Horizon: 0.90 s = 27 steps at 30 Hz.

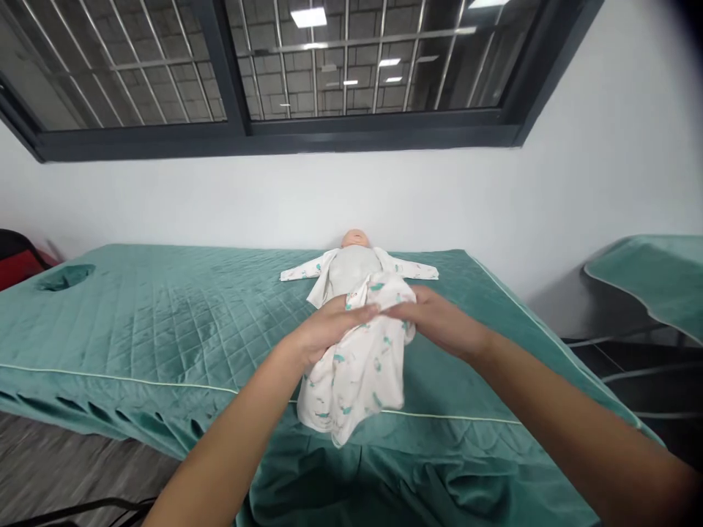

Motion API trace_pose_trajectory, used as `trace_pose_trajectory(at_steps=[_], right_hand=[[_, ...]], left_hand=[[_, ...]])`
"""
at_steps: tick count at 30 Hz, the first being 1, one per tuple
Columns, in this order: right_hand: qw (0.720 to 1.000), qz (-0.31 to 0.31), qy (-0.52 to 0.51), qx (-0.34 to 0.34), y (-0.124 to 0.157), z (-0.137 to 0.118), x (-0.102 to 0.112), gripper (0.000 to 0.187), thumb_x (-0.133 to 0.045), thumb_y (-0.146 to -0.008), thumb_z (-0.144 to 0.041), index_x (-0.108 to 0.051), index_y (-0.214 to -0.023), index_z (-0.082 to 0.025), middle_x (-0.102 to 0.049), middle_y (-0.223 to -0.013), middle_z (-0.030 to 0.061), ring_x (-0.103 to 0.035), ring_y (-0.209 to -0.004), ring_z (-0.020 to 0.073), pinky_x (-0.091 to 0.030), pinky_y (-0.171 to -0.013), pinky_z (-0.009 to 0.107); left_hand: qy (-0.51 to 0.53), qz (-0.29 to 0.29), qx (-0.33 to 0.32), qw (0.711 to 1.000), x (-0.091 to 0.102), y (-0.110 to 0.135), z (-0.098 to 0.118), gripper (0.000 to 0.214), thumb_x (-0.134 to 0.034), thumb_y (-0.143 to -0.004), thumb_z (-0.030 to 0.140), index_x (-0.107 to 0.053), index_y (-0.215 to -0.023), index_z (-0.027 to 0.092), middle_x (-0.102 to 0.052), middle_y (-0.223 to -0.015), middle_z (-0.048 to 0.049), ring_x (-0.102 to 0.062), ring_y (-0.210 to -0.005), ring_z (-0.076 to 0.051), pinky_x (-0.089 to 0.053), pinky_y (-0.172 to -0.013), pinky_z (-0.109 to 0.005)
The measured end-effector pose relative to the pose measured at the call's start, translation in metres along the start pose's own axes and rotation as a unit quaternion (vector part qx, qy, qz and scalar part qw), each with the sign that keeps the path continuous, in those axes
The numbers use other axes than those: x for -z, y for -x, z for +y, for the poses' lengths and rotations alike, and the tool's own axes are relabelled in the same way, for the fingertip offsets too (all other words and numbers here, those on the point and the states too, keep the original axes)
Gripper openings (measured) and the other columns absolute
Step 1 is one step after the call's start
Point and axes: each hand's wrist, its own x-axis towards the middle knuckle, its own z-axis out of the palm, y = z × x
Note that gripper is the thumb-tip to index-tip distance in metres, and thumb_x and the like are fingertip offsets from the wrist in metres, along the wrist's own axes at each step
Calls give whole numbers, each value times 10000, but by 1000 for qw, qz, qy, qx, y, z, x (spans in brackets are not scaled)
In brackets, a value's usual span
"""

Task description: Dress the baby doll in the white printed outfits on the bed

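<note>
Romper (pixel 356 373) on one doll (pixel 354 263), apparently pinched by left hand (pixel 329 329), right hand (pixel 439 322).

Baby garment (pixel 356 373): white cloth is carrying a scattered print of small teal-green motifs with touches of pink, and the doll (pixel 354 238) inside it is showing a pale peach head and a plain light-grey torso. Bed (pixel 165 322): its cover is showing teal-green diamond quilting with a thin pale piping line along the edge, and a second bed (pixel 653 282) is wearing the same teal. Surroundings: the wall (pixel 576 183) is showing plain white, the window frame (pixel 274 135) dark grey, the floor (pixel 66 461) grey wood grain.
</note>
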Motion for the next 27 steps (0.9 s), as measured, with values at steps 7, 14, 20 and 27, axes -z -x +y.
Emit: trace_pose_trajectory(at_steps=[7,14,20,27], right_hand=[[986,-7,-166,12,-6,-1,-7,328,-741,-777,-383,-704,-1012,-157,-759,-858,76,-718,-796,225,-570,-709,322],[995,-98,-17,19,-14,24,-16,416,-834,-757,-425,-724,-1069,-173,-764,-997,60,-707,-957,236,-569,-848,357],[979,19,-195,52,-20,26,-14,566,-701,-798,-646,-708,-1129,-186,-771,-996,100,-710,-1007,321,-580,-841,424],[987,-32,-158,18,-18,46,-8,561,-798,-760,-553,-705,-1169,-180,-776,-978,84,-727,-891,250,-584,-777,354]], left_hand=[[21,16,-65,998,4,4,4,513,-889,-675,352,-738,-1107,120,-784,-991,-118,-743,-882,-265,-563,-836,-365],[40,16,-41,998,11,3,-1,508,-869,-693,424,-740,-1054,91,-777,-864,-112,-729,-720,-218,-562,-676,-295],[-13,-128,57,990,21,15,-18,571,-960,-539,261,-760,-1051,105,-788,-980,-130,-743,-842,-243,-577,-804,-325],[127,60,-102,985,15,-11,-21,502,-865,-691,319,-727,-1122,103,-783,-1051,-133,-746,-982,-305,-560,-959,-412]])
